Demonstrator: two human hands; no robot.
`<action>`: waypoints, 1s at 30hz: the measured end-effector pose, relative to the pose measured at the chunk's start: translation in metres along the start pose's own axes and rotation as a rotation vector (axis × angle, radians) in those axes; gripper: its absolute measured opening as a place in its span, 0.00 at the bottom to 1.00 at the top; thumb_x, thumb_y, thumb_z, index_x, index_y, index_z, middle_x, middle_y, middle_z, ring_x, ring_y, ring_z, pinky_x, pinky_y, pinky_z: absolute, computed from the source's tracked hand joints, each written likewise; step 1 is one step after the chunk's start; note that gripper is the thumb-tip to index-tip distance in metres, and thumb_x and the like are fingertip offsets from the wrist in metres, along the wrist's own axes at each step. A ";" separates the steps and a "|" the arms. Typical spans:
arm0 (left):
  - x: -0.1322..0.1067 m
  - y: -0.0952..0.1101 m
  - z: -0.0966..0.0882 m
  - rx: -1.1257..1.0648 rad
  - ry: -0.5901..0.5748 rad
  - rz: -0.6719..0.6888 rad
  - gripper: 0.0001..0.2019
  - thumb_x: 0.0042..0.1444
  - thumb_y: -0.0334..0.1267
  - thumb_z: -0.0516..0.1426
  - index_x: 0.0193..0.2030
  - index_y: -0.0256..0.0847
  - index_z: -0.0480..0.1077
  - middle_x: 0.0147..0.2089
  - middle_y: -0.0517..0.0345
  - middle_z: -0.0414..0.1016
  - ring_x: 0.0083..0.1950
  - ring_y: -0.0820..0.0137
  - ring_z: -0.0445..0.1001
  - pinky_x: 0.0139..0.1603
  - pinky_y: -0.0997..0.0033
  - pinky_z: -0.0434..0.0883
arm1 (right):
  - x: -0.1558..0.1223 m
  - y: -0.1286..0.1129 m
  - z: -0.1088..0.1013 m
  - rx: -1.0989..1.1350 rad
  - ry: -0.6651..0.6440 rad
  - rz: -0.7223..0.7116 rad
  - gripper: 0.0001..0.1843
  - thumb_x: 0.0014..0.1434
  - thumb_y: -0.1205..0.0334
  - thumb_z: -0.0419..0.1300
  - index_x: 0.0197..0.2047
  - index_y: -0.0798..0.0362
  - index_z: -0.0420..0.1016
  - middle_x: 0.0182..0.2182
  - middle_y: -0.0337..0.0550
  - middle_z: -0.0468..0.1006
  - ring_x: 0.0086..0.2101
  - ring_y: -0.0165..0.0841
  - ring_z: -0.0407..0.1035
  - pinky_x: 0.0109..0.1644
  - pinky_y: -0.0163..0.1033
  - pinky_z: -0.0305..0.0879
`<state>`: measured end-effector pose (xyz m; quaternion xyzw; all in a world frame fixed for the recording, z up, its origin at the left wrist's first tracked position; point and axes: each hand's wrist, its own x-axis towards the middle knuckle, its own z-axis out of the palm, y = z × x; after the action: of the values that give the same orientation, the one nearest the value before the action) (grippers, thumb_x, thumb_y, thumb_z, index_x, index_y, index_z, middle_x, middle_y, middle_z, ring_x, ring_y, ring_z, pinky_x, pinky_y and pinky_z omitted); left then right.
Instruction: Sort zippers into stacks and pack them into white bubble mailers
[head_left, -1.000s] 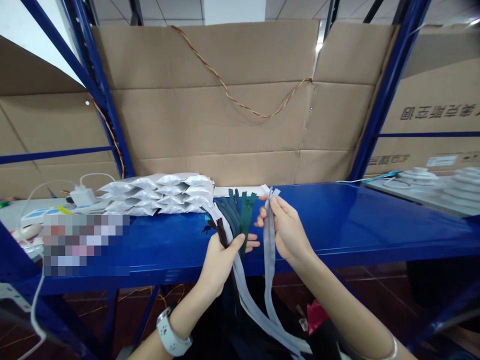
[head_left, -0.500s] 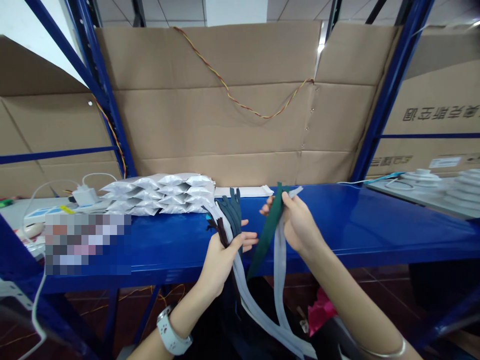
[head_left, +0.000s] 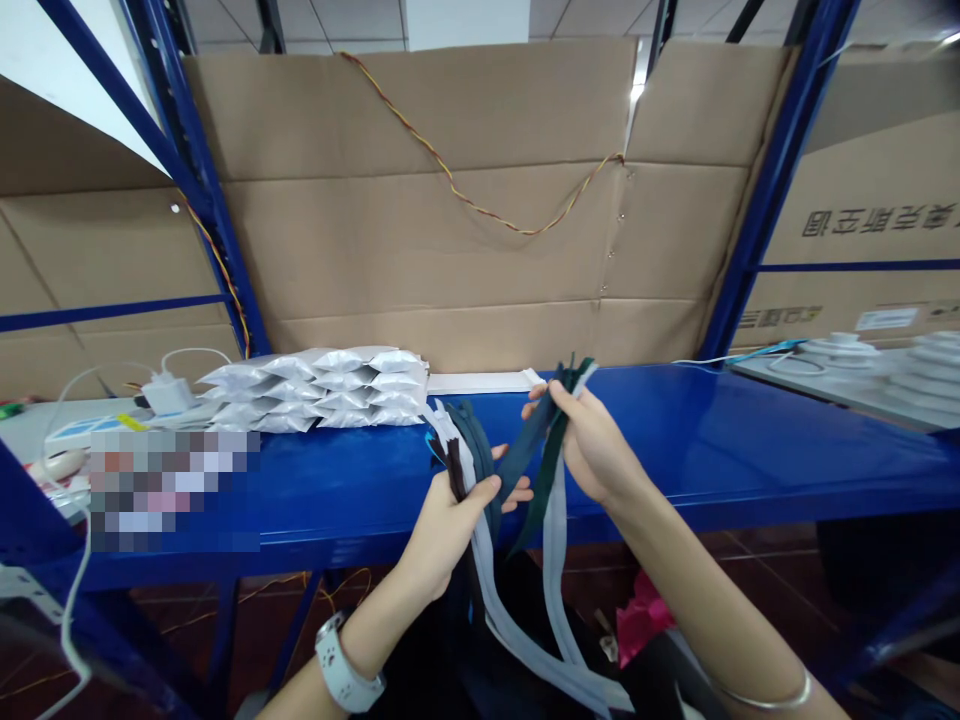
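Observation:
My left hand (head_left: pixel 450 525) is closed round a bundle of zippers (head_left: pixel 465 450) in grey, dark teal and brown, whose ends fan out above my thumb. My right hand (head_left: pixel 592 445) pinches the tops of a grey zipper (head_left: pixel 555 540), a green zipper (head_left: pixel 544 480) and a dark teal zipper (head_left: pixel 517 455). The teal one runs slanting down to my left hand. All the long tails hang below the front edge of the blue shelf (head_left: pixel 750 450).
A stack of silvery white pouches (head_left: pixel 315 395) lies on the shelf at the left, with a white strip (head_left: pixel 480 382) behind the hands. Chargers and cables (head_left: pixel 161 385) sit far left, white discs (head_left: pixel 915 365) far right. Cardboard lines the back.
My right hand took a green zipper from the bundle beside its grey one, then a dark teal one. The left hand's bundle has thinned and dropped slightly.

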<state>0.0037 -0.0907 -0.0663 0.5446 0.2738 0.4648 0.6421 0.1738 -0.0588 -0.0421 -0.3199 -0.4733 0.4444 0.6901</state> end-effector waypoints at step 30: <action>0.001 -0.007 0.000 0.111 0.040 0.062 0.19 0.56 0.44 0.59 0.50 0.33 0.71 0.39 0.48 0.79 0.42 0.61 0.78 0.48 0.62 0.73 | -0.012 0.003 0.010 -0.232 -0.030 -0.013 0.17 0.58 0.47 0.58 0.31 0.54 0.70 0.23 0.38 0.69 0.20 0.26 0.62 0.20 0.32 0.57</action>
<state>0.0058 -0.0895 -0.0728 0.5780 0.2950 0.4794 0.5908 0.1618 -0.0683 -0.0453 -0.3880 -0.5340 0.3868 0.6440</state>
